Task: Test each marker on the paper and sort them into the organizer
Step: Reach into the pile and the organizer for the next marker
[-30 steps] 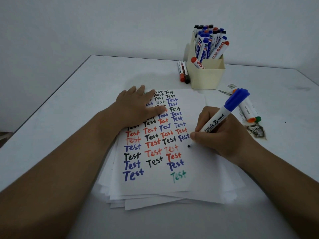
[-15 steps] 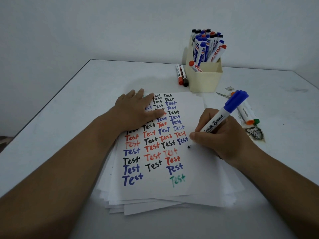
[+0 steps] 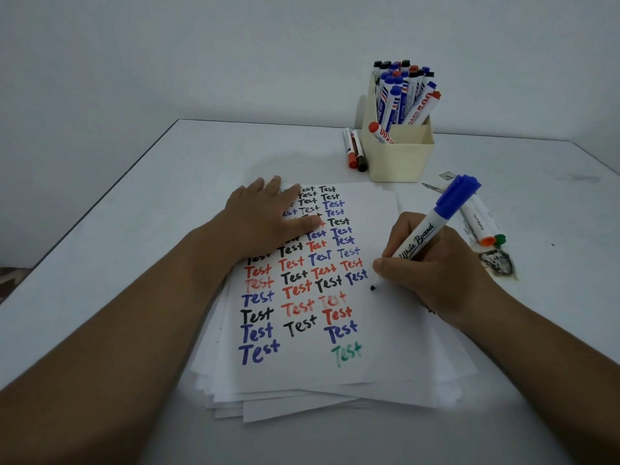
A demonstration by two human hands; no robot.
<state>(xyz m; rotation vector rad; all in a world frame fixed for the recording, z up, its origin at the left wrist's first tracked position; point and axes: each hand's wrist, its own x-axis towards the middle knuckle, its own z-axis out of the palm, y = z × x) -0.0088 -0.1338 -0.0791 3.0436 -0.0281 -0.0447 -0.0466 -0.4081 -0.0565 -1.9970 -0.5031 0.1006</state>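
White desk [image 3: 141, 203]: L hand [image 3: 265, 219] flat on paper [image 3: 385, 347]; R hand [image 3: 432, 273] grip pinches blue-capped marker [image 3: 432, 226], tip seemingly touching sheet.

I work at a white table [image 3: 100, 270] pushed up against a plain pale wall [image 3: 201, 55]. On the tabletop off to my right sits a dark scorched-looking patch [image 3: 498, 263] (a burn or a stain, I cannot tell which). Farther back on the right there is a faint grey smudge [image 3: 585, 178]. At the far left edge a bit of patterned floor [image 3: 10, 276] shows below the table.
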